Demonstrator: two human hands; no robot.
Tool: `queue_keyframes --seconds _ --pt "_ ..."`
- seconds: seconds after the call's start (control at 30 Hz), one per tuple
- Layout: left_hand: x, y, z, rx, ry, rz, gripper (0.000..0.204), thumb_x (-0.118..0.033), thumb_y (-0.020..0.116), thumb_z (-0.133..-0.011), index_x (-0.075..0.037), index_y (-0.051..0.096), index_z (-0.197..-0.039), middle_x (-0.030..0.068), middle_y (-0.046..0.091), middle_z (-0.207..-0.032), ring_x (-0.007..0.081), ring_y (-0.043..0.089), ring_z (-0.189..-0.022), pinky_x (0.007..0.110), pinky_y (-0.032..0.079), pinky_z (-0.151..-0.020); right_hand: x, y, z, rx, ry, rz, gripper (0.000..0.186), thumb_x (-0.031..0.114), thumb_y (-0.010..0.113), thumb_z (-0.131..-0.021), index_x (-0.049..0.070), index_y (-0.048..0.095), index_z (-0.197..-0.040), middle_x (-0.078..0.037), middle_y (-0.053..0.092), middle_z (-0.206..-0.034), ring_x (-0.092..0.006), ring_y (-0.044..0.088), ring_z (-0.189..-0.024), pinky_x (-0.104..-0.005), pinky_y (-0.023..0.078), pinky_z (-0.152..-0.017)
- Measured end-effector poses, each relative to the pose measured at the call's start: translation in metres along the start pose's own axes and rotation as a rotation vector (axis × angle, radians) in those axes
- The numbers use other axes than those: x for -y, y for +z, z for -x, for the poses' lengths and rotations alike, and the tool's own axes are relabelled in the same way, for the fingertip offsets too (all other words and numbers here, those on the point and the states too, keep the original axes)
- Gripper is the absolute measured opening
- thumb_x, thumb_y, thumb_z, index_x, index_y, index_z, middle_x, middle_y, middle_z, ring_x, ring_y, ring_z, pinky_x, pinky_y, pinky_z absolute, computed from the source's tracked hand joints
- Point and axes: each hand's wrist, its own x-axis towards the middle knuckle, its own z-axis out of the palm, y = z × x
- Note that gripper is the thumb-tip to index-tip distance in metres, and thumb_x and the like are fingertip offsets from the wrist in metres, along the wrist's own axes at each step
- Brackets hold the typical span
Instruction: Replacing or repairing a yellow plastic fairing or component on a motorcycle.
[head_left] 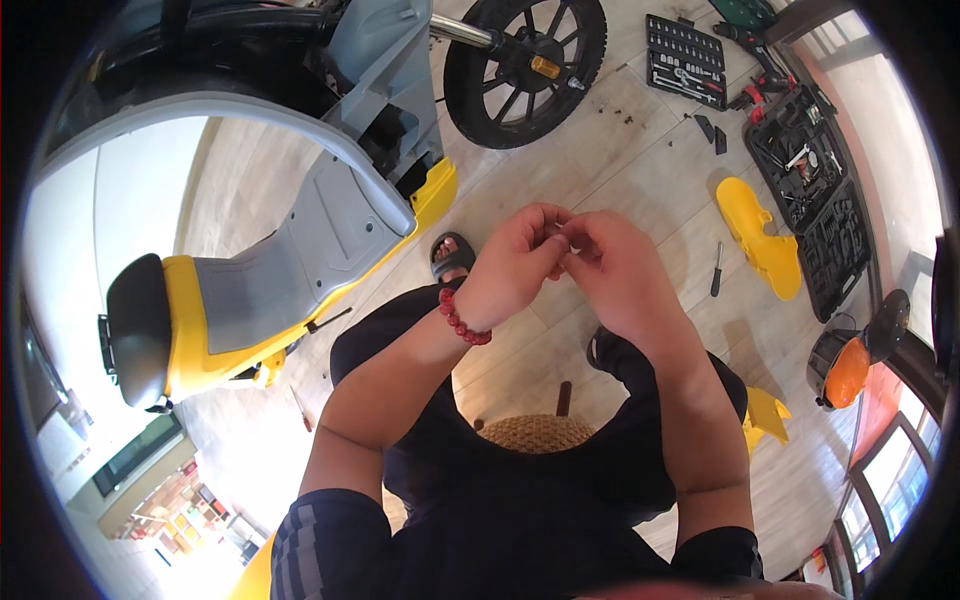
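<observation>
In front of my knees, my left hand point(518, 258) and my right hand point(613, 268) meet at the fingertips. Both are pinched closed, and whatever they hold between them, if anything, is too small or hidden to make out. A red bead bracelet point(463, 318) circles my left wrist. Left of my hands stands a yellow and grey scooter point(265, 285) with a black seat point(143, 322). Its front wheel point(525, 75), black with spokes, is ahead of my hands. Neither hand touches the scooter.
On the floor to the right lie a yellow panel point(758, 240), a screwdriver point(717, 270), a socket set point(687, 62) and a large open tool case point(810, 200). A cordless drill point(752, 45) lies beyond them. Below me is a woven stool point(537, 432); an orange and black container point(845, 365) stands far right.
</observation>
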Motion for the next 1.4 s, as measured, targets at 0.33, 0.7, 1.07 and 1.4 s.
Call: queue_keyframes --seconds 0.33,0.7,1.07,1.4 --pt "-0.003 -0.005 -0.006 0.063 0.067 0.102 0.027 -0.006 0.047 -0.093 0.001 0.049 -0.119 0.005 0.058 -0.101 0.0116 0.054 -0.081 0.026 0.045 -0.075 0.006 -0.011 -0.008 0.019 0.106 -0.072 0.019 0.004 0.061 -0.08 0.0 0.059 -0.098 -0.016 0.063 -0.088 -0.0282 0.062 -0.082 -0.0352 0.049 -0.071" --pt "-0.007 -0.004 -0.003 0.033 0.075 0.202 0.027 -0.006 0.049 -0.093 0.001 0.05 -0.118 0.0065 0.06 -0.095 0.0117 0.057 -0.079 0.026 0.048 -0.073 0.0 -0.026 -0.006 -0.132 0.156 -0.44 0.02 0.0 0.057 -0.08 -0.001 0.058 -0.1 -0.004 0.06 -0.078 -0.0128 0.06 -0.071 -0.0265 0.049 -0.068" --pt "0.012 0.003 -0.008 0.108 0.094 0.039 0.024 -0.006 0.048 -0.093 0.0 0.053 -0.117 0.0062 0.059 -0.097 0.012 0.057 -0.076 0.026 0.048 -0.073 0.002 -0.083 0.021 -0.12 -0.012 -1.235 0.011 0.006 0.048 -0.079 -0.001 0.054 -0.086 -0.005 0.051 -0.066 -0.0175 0.053 -0.054 -0.0306 0.045 -0.054" --pt "0.036 0.02 -0.013 0.191 0.008 -0.336 0.022 -0.008 0.048 -0.095 0.001 0.053 -0.115 0.0063 0.057 -0.095 0.0104 0.056 -0.075 0.025 0.048 -0.071 -0.166 -0.243 0.293 -0.93 0.355 -0.492 0.016 0.017 0.051 -0.09 0.005 0.057 -0.082 -0.002 0.049 -0.071 -0.0112 0.053 -0.067 -0.0289 0.052 -0.064"
